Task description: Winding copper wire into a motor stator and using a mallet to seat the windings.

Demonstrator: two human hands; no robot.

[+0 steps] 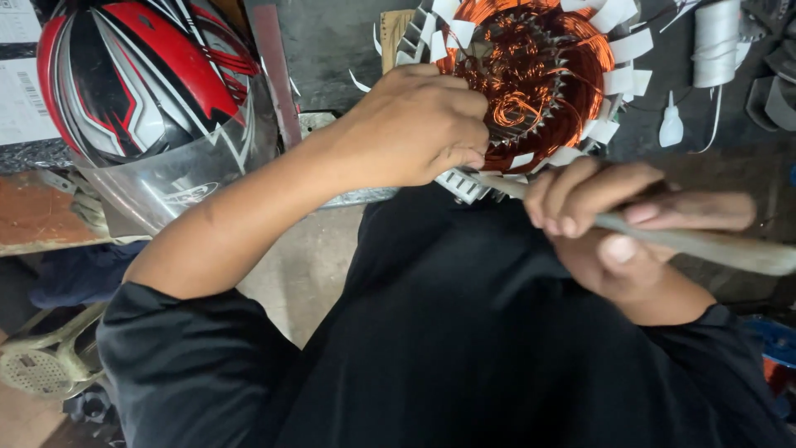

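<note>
Head view: nearest, the right hand [618,224] is clenched around a grey rod-like tool [705,245] whose tip runs under the stator's rim. Just beyond, the left hand [414,129] grips the near edge of the motor stator [539,75], its copper windings and white slot papers exposed. Farther left sits a red-and-white helmet [141,83]; far right, a white tape roll [715,41].

We count one copper-wound stator [535,75] at twelve o'clock, one red helmet [145,91] at ten, one grey rod [705,245] at three, one white bottle [670,124], two hands: left [414,124], right [613,224].
</note>
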